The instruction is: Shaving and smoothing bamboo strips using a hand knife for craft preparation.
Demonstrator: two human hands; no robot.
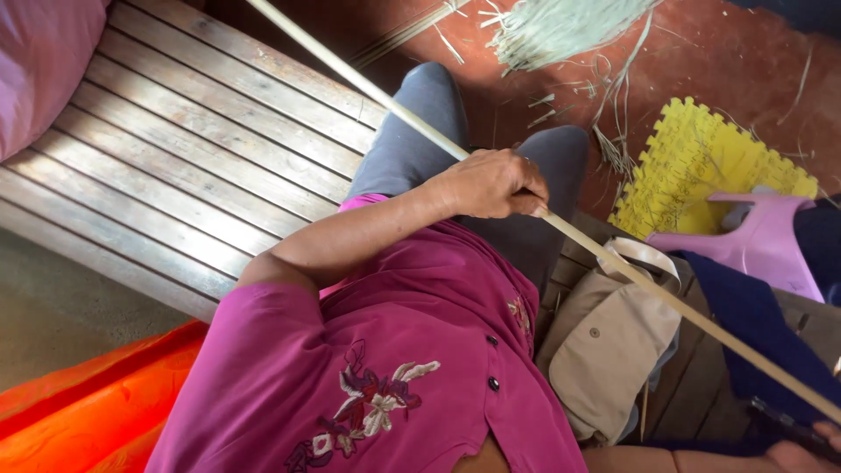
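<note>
A long pale bamboo strip (368,88) runs diagonally from the top left to the lower right edge. My left hand (495,184) is closed around its middle, above my lap in grey trousers. My right hand (802,455) shows only partly at the bottom right corner, near the strip's lower end. A dark flat object (784,425) lies against it, and its grip is cut off by the frame. I wear a magenta shirt with floral embroidery.
I sit on a slatted wooden bench (193,149). A beige bag (604,350) and a dark blue cloth (753,324) lie at my right. On the red floor are a yellow foam mat (692,166), a pink plastic stool (771,236) and pale green fibre strips (561,31). Orange fabric (88,403) lies lower left.
</note>
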